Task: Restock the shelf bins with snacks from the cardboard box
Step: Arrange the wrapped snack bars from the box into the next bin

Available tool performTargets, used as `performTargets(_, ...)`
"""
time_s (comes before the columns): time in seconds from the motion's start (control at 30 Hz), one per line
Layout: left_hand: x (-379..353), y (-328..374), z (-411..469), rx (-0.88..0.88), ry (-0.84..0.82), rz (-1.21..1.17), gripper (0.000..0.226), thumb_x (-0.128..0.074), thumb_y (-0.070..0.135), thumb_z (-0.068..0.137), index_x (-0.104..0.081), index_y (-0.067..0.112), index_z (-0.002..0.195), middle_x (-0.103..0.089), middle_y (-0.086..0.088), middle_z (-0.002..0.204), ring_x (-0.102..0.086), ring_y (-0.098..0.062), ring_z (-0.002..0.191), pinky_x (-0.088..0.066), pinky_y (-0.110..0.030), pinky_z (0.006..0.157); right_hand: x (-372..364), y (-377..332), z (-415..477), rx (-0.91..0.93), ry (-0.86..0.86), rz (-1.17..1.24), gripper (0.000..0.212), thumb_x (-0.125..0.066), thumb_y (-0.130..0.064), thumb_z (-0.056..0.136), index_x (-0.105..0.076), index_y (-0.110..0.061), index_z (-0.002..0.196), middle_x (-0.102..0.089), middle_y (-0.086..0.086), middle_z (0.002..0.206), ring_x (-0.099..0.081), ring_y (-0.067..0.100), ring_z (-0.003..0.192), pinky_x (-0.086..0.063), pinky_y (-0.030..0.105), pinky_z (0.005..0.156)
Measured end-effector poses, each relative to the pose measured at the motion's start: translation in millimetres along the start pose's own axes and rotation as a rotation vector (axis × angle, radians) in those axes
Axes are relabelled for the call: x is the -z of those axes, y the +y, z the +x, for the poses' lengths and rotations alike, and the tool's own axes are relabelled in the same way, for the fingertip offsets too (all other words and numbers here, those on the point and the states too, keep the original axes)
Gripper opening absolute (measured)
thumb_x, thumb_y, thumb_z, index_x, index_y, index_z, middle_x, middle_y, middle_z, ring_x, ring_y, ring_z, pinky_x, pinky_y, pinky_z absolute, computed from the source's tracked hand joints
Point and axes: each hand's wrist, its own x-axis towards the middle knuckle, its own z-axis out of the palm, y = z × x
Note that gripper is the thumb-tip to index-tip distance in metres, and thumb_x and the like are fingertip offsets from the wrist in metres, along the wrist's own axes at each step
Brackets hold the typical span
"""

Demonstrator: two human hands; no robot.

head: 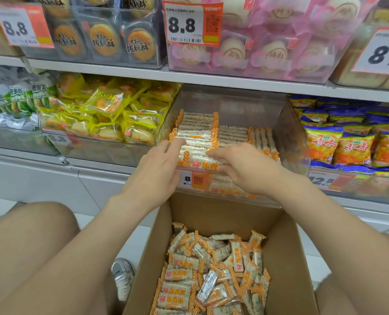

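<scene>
While your left hand (159,164) and right hand (243,167) rest with fingers extended, holding nothing, on the orange-wrapped snack bars (198,142) in the clear shelf bin (234,103), loose bars (211,269) lie in the cardboard box (286,258) just below that bin.

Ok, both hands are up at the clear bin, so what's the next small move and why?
Probably lower the right hand to the cardboard box for another handful. It and the left hand rest flat on the rows of packs in the clear bin, seemingly holding nothing; the bin has free space above the rows, and the box holds many loose packs.
</scene>
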Motion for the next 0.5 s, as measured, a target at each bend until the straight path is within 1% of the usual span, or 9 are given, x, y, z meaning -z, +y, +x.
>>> performTargets(0.03,2.5,-3.2,-1.4,0.004,0.051,-0.007,0.059,-0.07,0.005,0.089,-0.046,0.019,0.141,-0.049,-0.001,0.115,-0.055,-0.027,0.104,-0.047,-0.038,0.082,-2.4,0.2,0.5,-0.005,-0.012,0.018,0.046,-0.057,-0.024,0.107,-0.05,-0.021,0.152,-0.066,0.004,0.139,-0.061,0.025,0.129,-0.052,0.043,0.105)
performTargets(0.1,6.9,-6.7,-5.5,-0.007,0.19,0.015,0.046,-0.077,0.007,0.086,-0.059,0.015,0.127,-0.046,-0.005,0.115,-0.05,-0.026,0.105,-0.047,-0.036,0.084,-6.2,0.4,2.2,-0.015,-0.043,0.069,0.041,-0.049,-0.024,0.11,-0.049,-0.017,0.151,-0.068,0.007,0.134,-0.063,0.027,0.124,-0.053,0.045,0.1)
performTargets(0.13,8.8,-6.2,-7.6,-0.011,0.261,0.034,0.042,-0.079,0.008,0.085,-0.062,0.014,0.123,-0.045,-0.006,0.113,-0.048,-0.026,0.105,-0.047,-0.036,0.086,-8.0,-0.9,2.9,-0.015,-0.047,0.085,0.04,-0.045,-0.024,0.111,-0.049,-0.017,0.15,-0.066,0.007,0.135,-0.061,0.026,0.125,-0.052,0.044,0.102)
performTargets(0.2,9.6,-4.9,-10.4,0.049,0.333,-0.024,0.044,-0.079,0.014,0.086,-0.06,0.016,0.126,-0.043,-0.005,0.117,-0.047,-0.023,0.107,-0.043,-0.03,0.089,-12.3,-3.4,3.8,-0.018,-0.022,0.097,0.039,-0.04,-0.024,0.112,-0.05,-0.018,0.15,-0.06,0.007,0.14,-0.058,0.026,0.126,-0.049,0.04,0.105)
performTargets(0.23,10.1,-4.5,-10.5,0.118,0.322,-0.113,0.047,-0.077,0.016,0.088,-0.056,0.018,0.13,-0.044,-0.004,0.122,-0.05,-0.021,0.109,-0.044,-0.029,0.09,-13.8,-5.5,4.5,-0.035,-0.006,0.107,0.039,-0.039,-0.025,0.113,-0.05,-0.02,0.15,-0.055,0.007,0.139,-0.058,0.026,0.122,-0.047,0.037,0.104)
performTargets(0.3,7.4,-6.3,-9.6,0.255,0.263,-0.275,0.05,-0.072,0.017,0.092,-0.051,0.02,0.137,-0.052,-0.002,0.128,-0.058,-0.022,0.111,-0.051,-0.036,0.092,-15.6,-10.7,7.6,-0.073,0.005,0.143,0.04,-0.038,-0.025,0.113,-0.05,-0.024,0.151,-0.047,0.007,0.13,-0.055,0.025,0.115,-0.044,0.034,0.096)
performTargets(0.37,5.7,-5.0,-9.3,0.296,0.221,-0.274,0.051,-0.067,0.014,0.091,-0.05,0.022,0.139,-0.059,-0.003,0.125,-0.06,-0.024,0.11,-0.052,-0.043,0.089,-16.9,-16.5,12.4,-0.058,0.013,0.171,0.04,-0.038,-0.023,0.113,-0.053,-0.022,0.15,-0.053,0.008,0.125,-0.05,0.026,0.121,-0.041,0.037,0.097)
performTargets(0.43,4.1,1.1,-11.1,0.278,0.193,-0.248,0.058,-0.066,0.012,0.087,-0.049,0.028,0.14,-0.053,-0.002,0.121,-0.058,-0.024,0.102,-0.047,-0.039,0.081,-18.5,-22.7,16.4,-0.008,0.069,0.169,0.038,-0.042,-0.022,0.112,-0.058,-0.019,0.146,-0.064,0.009,0.13,-0.053,0.027,0.128,-0.043,0.039,0.102)
performTargets(0.5,1.9,7.2,-13.1,0.278,0.172,-0.202,0.059,-0.066,0.012,0.085,-0.049,0.033,0.137,-0.045,0.0,0.117,-0.056,-0.024,0.094,-0.044,-0.034,0.076,-19.5,-28.1,18.9,0.013,0.13,0.182,0.037,-0.047,-0.024,0.11,-0.061,-0.019,0.144,-0.066,0.004,0.138,-0.057,0.024,0.131,-0.046,0.039,0.107)
